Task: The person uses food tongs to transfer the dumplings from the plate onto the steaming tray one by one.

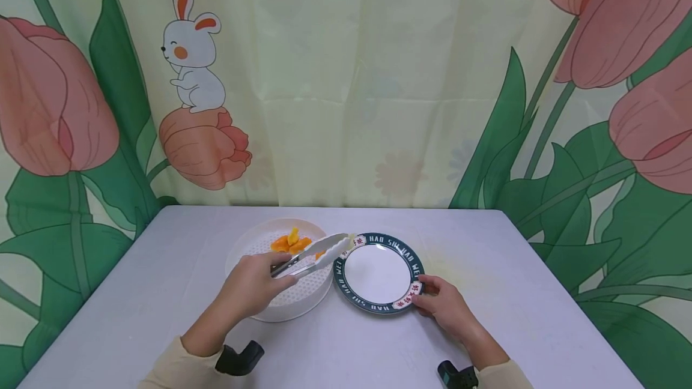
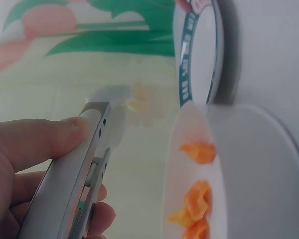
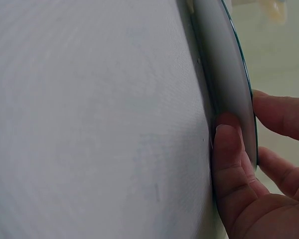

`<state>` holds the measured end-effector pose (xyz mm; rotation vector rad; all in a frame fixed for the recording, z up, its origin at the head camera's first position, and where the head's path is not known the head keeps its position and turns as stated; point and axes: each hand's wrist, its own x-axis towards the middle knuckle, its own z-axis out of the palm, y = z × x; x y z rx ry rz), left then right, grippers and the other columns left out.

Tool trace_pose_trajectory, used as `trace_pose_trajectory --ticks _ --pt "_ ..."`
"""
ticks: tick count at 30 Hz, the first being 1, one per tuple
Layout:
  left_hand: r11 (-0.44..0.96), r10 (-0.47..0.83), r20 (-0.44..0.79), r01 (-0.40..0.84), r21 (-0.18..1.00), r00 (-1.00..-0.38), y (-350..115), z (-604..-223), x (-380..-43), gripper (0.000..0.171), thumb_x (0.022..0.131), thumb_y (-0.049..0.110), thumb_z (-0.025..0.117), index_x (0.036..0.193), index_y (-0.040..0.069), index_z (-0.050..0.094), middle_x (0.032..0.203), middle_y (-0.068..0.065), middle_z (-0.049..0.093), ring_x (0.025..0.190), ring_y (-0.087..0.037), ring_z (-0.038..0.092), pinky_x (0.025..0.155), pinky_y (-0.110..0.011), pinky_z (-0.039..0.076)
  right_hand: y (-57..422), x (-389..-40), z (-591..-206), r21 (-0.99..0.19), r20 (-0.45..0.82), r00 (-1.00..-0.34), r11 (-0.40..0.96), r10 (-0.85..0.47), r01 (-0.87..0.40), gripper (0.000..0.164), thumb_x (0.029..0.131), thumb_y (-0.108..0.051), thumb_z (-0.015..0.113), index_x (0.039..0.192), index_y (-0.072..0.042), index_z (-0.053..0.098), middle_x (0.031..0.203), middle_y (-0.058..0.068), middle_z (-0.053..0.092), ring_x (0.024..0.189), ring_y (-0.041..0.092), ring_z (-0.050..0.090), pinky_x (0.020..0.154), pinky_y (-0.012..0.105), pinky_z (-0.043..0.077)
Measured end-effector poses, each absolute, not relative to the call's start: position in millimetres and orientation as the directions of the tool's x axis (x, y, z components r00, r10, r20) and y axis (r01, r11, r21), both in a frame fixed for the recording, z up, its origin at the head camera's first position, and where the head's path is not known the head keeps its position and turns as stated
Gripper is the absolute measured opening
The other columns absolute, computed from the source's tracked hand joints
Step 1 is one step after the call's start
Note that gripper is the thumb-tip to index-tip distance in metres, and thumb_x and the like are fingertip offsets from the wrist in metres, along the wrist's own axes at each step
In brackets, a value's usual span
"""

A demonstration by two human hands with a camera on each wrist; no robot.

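My left hand (image 1: 250, 288) grips metal tongs with pale tips (image 1: 331, 250), which reach over the gap between a white round strainer tray (image 1: 294, 312) and a plate. A small pale yellow piece (image 2: 137, 99) shows at the tong tips in the left wrist view. Orange and yellow pieces (image 1: 292, 245) lie in the tray. The white plate (image 1: 377, 274) has a dark green lettered rim and stands just right of the tray. My right hand (image 1: 446, 304) pinches the plate's right rim; in the right wrist view, fingers (image 3: 229, 144) reach under its edge.
A white-covered table (image 1: 486, 251) carries everything. Behind it hangs a curtain (image 1: 346, 107) printed with tulips and a rabbit. Dark wrist cameras (image 1: 240, 358) sit at both sleeves.
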<state>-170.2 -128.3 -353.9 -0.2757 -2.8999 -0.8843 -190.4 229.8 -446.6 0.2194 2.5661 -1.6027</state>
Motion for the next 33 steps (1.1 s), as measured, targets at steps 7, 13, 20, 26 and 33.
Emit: trace_pose_trajectory --ticks 7,13,20,26,33 --pt "0.835 0.07 0.088 0.107 0.539 -0.994 -153 -352 -175 0.051 0.084 0.024 0.082 0.128 0.003 0.068 0.112 -0.011 0.071 0.079 -0.02 0.055 0.06 -0.031 0.044 230 -191 -448 -0.876 -0.175 -0.982 0.445 0.07 0.188 0.057 0.091 -0.007 0.071 0.142 0.006 0.047 0.138 0.032 0.048 0.104 0.027 0.062 0.08 0.034 0.056" --pt "0.851 0.059 0.076 0.09 0.518 -0.995 -173 -360 -178 0.051 0.086 0.025 0.08 0.128 -0.001 0.066 0.115 -0.015 0.069 0.086 -0.023 0.058 0.065 -0.035 0.046 229 -192 -448 -0.871 -0.179 -0.981 0.45 0.077 0.195 0.057 0.091 -0.006 0.071 0.142 0.005 0.047 0.137 0.031 0.049 0.101 0.026 0.063 0.08 0.033 0.056" --pt "0.849 0.031 0.022 0.038 0.528 -0.999 -182 -368 -181 0.053 0.086 0.025 0.079 0.129 -0.003 0.065 0.115 -0.018 0.069 0.084 -0.023 0.057 0.06 -0.032 0.045 229 -192 -447 -0.871 -0.183 -0.98 0.45 0.079 0.199 0.057 0.091 -0.007 0.07 0.142 0.005 0.047 0.136 0.03 0.05 0.101 0.025 0.062 0.08 0.033 0.056" --pt "0.85 0.004 -0.022 -0.008 0.527 -1.0 -182 -372 -183 0.053 0.086 0.026 0.08 0.128 -0.003 0.065 0.114 -0.018 0.068 0.081 -0.023 0.054 0.057 -0.032 0.044 229 -193 -447 -0.868 -0.187 -0.979 0.453 0.084 0.204 0.057 0.092 -0.007 0.07 0.142 0.005 0.048 0.135 0.029 0.051 0.1 0.025 0.062 0.08 0.033 0.056" --pt "0.852 -0.016 -0.052 -0.041 0.523 -0.998 -180 -377 -182 0.053 0.084 0.025 0.082 0.126 -0.003 0.066 0.112 -0.016 0.069 0.079 -0.022 0.054 0.057 -0.03 0.046 229 -193 -448 -0.867 -0.192 -0.977 0.451 0.088 0.211 0.057 0.091 -0.006 0.07 0.142 0.005 0.047 0.134 0.028 0.051 0.098 0.024 0.063 0.079 0.033 0.056"
